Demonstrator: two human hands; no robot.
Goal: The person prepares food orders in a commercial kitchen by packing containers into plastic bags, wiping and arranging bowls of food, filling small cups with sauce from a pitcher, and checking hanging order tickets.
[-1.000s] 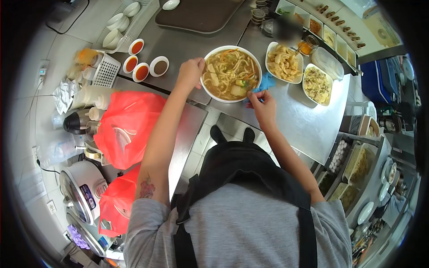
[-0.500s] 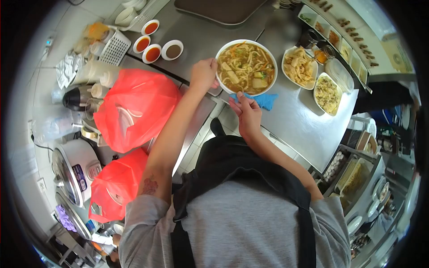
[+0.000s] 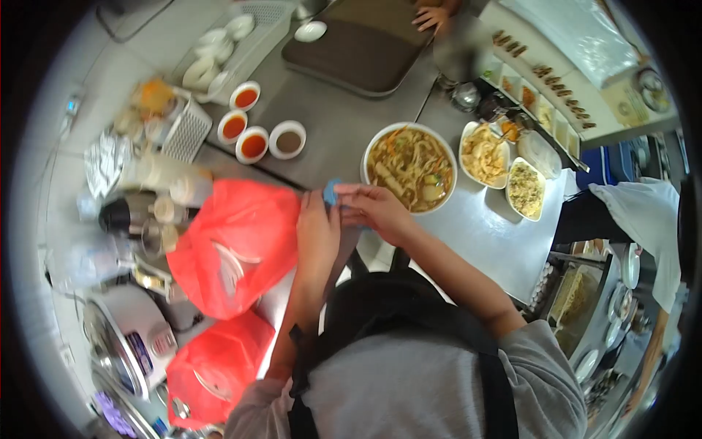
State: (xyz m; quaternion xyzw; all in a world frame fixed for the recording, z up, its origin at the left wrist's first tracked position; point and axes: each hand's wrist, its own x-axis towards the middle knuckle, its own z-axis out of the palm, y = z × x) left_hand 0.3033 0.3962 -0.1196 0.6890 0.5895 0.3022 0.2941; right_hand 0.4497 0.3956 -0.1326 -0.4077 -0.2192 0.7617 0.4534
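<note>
Blue cloth (image 3: 331, 192); white noodle bowl (image 3: 409, 125); red bags (image 3: 256, 219); brown tray (image 3: 358, 44); grey shirt (image 3: 409, 366).

The right hand (image 3: 376, 211) partly hides the blue cloth (image 3: 331, 192); the top edge crops the tray (image 3: 355, 55).

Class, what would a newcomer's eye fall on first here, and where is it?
The two bright red bags on the left stand out most. Near the middle sits a white bowl of noodle soup; below and left of it, the left hand and right hand meet at a blue cloth.
</note>
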